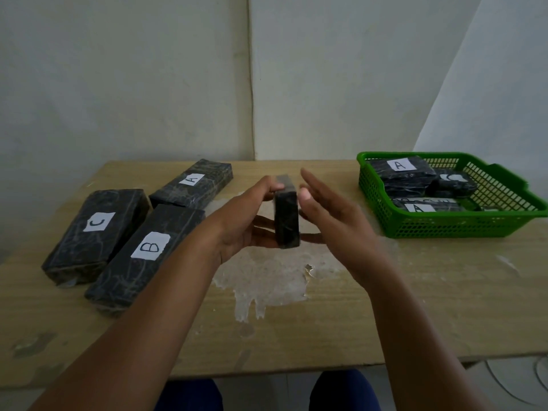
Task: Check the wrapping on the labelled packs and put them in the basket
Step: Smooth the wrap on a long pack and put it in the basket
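I held one pack up on its edge above the middle of the counter, its narrow end turned toward me and no label showing from where I looked. My left hand gripped it: the thumb lay curled over the top near corner, and my left fingers ran beneath and against its left face, so the pack sat in the crook of that hand. My right hand stood just beside the pack's right face. Its fingers were straight and spread apart, pointing away from me and not wrapped round anything, while the thumb tip touched the upper right edge of the pack and one lower finger reached in under its right side.

On the counter to my left lay three more packs, flat and close together: pack C farthest left, pack B touching it on the right, and pack A behind them, nearer the wall. None of them touched my hands.

The green basket sat at the far right of the counter, well apart from the pack I held. Inside it lay several packs, two showing an A label and one label I could not read fully.
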### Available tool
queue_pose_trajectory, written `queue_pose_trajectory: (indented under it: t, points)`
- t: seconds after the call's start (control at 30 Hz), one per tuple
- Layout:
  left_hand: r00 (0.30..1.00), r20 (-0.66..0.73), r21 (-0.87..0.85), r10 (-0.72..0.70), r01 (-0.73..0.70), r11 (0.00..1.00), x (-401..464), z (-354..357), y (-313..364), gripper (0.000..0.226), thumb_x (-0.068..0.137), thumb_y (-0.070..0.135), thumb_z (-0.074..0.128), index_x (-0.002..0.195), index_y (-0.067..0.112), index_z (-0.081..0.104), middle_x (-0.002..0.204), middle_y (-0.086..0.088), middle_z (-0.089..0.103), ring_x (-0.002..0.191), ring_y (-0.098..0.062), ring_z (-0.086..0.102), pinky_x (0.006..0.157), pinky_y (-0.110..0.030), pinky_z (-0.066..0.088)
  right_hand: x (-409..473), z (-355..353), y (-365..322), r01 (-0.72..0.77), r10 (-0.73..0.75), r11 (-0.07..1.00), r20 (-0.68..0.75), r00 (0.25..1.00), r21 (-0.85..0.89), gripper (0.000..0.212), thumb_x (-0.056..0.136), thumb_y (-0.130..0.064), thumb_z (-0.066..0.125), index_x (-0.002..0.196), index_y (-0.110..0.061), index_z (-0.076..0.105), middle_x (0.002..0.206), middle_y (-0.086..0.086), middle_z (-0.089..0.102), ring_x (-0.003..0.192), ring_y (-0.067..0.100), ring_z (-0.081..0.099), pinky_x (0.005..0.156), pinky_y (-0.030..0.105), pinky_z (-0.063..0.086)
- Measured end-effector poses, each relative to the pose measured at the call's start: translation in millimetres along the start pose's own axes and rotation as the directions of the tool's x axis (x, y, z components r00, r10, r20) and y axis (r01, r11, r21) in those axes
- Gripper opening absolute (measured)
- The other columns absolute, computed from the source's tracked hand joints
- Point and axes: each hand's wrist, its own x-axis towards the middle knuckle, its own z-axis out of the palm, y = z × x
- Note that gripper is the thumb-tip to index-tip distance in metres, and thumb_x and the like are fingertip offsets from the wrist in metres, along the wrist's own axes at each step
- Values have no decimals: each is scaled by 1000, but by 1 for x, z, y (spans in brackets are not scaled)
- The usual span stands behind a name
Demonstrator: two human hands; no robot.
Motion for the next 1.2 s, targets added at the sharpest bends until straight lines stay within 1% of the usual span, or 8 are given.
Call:
queue_pose_trajectory:
  t: [0.13, 0.27, 0.37, 0.5, 0.63, 0.77, 0.93, 1.2]
  points:
    - [997, 21, 4, 79, -79, 997, 1, -1, 3, 47, 101, 53, 58, 141, 29, 61, 124, -14, 74, 103, -32, 78, 79, -42, 64, 1, -3, 8, 126, -125, 992, -37, 991, 28, 53, 90, -28, 76, 141, -33, 66, 144, -8, 67, 126, 14, 69, 95, 48, 63]
    - [970, 70, 32, 232, -234, 972, -1, -5, -1, 68, 96, 35, 71, 157, 42, 42, 129, -1, 75, 110, -25, 77, 86, -38, 64, 3, -9, 12, 185, -181, 978, -56, 982, 97, 57, 85, -29, 79, 140, -27, 67, 143, 0, 69, 133, 21, 65, 106, 57, 56]
    - [942, 53, 102, 330, -334, 937, -2, -7, -4, 74, 96, 14, 70, 158, 43, 41, 122, 0, 78, 106, -21, 78, 89, -36, 64, 1, -14, 11, 237, -238, 967, 5, 971, 93, 62, 83, -24, 79, 143, -20, 63, 149, 6, 63, 139, 19, 60, 114, 53, 51]
    - [888, 77, 123, 454, -460, 879, -4, -8, -6, 79, 93, -2, 71, 157, 34, 43, 143, 2, 66, 132, -14, 64, 84, -38, 65, 0, -16, 10, 301, -307, 946, 34, 951, 122, 59, 80, -15, 79, 137, -20, 65, 152, 4, 59, 144, 17, 54, 114, 39, 51]
    - [849, 85, 107, 521, -527, 843, -6, -5, -6, 84, 79, 15, 81, 152, 35, 46, 147, 12, 61, 139, -9, 56, 82, -36, 65, 0, -14, 10, 337, -342, 931, 14, 940, 142, 53, 79, -14, 80, 130, -21, 69, 147, 3, 63, 146, 22, 52, 107, 33, 55]
    - [882, 18, 151, 472, -469, 870, -6, -3, -4, 73, 92, 10, 76, 155, 32, 47, 130, 2, 73, 113, -15, 75, 77, -34, 65, -1, -16, 8, 300, -302, 951, 5, 953, 80, 58, 83, -23, 78, 139, -24, 65, 146, 2, 65, 139, 18, 59, 105, 42, 58]
    - [936, -132, 190, 327, -300, 935, -10, 9, 3, 48, 98, 45, 66, 144, 31, 62, 111, -8, 79, 80, -23, 82, 71, -35, 67, -6, -15, 7, 223, -217, 971, 79, 973, -85, 89, 82, -41, 77, 161, -36, 38, 155, -16, 55, 138, 8, 59, 99, 28, 59]
    - [952, 10, 377, 307, -288, 880, -14, 5, 6, 33, 102, 52, 54, 106, 31, 79, 90, -3, 82, 77, -21, 81, 75, -36, 66, -9, -11, -6, 132, -136, 990, -124, 983, -40, 44, 96, -35, 74, 139, -37, 67, 119, -14, 79, 101, 3, 76, 78, 24, 60]
